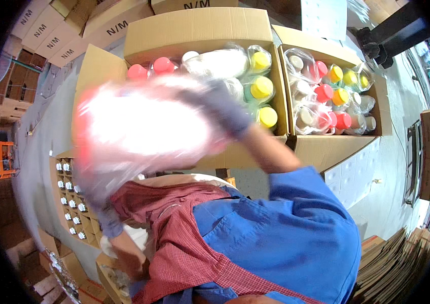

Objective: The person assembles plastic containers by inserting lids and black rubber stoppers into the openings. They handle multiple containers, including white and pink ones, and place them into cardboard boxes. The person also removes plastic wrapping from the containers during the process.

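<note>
Head view | centre-left, apparently supporting film-wrapped bundle (144,124) between left hand (107,219) and right hand (220,106); cannot tell grip closure, blurred | could slip from slickness or snag on upper-centre carton (200,33)

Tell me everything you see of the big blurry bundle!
The bundle is glaring white in the middle and pinkish-red toward its edges, with a shiny, plastic-looking skin. It blocks part of an open box from view. The right hand is at its right side, the left hand at its lower end. Blur hides their grip.
</note>
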`<state>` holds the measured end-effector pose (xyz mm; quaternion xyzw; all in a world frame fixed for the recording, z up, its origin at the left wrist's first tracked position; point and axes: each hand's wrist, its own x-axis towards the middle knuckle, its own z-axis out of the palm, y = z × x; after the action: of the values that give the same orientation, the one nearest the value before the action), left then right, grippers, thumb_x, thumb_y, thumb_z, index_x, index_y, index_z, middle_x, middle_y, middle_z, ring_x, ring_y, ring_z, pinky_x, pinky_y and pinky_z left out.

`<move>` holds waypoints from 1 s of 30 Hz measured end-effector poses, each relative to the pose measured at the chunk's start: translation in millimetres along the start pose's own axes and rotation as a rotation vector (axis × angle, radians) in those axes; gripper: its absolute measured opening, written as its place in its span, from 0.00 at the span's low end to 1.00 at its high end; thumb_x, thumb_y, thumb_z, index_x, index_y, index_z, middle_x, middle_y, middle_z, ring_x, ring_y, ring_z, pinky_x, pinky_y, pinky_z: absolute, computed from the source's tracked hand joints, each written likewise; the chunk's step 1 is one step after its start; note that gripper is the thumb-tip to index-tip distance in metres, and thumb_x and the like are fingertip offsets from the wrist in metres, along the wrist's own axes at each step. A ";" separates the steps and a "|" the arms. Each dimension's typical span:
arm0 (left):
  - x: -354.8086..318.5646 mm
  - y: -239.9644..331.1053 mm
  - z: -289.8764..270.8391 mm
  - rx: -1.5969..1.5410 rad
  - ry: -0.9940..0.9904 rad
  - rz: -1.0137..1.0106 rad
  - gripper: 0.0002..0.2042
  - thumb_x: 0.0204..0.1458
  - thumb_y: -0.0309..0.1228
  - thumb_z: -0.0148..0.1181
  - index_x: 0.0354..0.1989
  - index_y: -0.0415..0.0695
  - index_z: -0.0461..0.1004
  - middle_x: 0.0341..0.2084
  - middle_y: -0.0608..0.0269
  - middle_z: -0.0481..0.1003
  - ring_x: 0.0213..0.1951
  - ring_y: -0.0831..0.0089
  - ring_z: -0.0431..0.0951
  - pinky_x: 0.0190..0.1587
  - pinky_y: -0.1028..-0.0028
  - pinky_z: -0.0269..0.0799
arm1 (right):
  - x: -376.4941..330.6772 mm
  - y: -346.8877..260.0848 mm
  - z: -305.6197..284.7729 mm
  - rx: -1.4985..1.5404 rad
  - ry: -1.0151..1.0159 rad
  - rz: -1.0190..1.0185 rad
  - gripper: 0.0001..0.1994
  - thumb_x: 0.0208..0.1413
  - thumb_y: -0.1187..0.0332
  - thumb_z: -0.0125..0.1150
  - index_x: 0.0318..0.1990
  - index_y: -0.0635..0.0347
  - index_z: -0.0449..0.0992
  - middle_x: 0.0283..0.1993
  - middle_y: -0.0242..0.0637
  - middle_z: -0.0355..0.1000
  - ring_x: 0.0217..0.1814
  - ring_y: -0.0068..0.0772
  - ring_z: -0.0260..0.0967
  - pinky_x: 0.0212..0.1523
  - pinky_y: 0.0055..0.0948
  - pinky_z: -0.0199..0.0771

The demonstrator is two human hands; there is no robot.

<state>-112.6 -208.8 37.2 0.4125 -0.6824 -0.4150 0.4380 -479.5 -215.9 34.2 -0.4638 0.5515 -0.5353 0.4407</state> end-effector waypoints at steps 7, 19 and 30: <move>-115.8 48.3 -101.5 0.690 0.270 0.000 0.23 0.59 0.37 0.53 0.59 0.36 0.63 0.58 0.50 0.64 0.58 0.55 0.65 0.60 0.63 0.59 | -49.7 2.2 237.1 -0.311 -1.199 -0.340 0.22 0.59 0.50 0.51 0.45 0.61 0.75 0.48 0.42 0.73 0.52 0.41 0.69 0.54 0.39 0.67; -134.9 28.2 -133.3 0.806 0.417 -0.379 0.17 0.61 0.36 0.51 0.49 0.34 0.70 0.46 0.48 0.72 0.49 0.57 0.72 0.50 0.64 0.67 | 176.7 193.7 -7.9 -1.703 -0.164 -0.611 0.17 0.49 0.54 0.58 0.48 0.37 0.77 0.61 0.33 0.61 0.59 0.47 0.61 0.60 0.60 0.56; -130.3 9.8 -191.4 1.496 0.089 -0.212 0.13 0.57 0.29 0.55 0.47 0.35 0.73 0.44 0.43 0.73 0.43 0.49 0.74 0.49 0.64 0.70 | 195.7 91.4 -125.0 -1.170 0.432 -0.531 0.27 0.45 0.67 0.64 0.55 0.49 0.67 0.56 0.50 0.64 0.49 0.60 0.67 0.48 0.48 0.71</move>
<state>101.4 -124.3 65.0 0.6796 -0.7204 0.1357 0.0262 -641.4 -385.9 -50.3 -0.6285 0.6934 -0.3193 -0.1493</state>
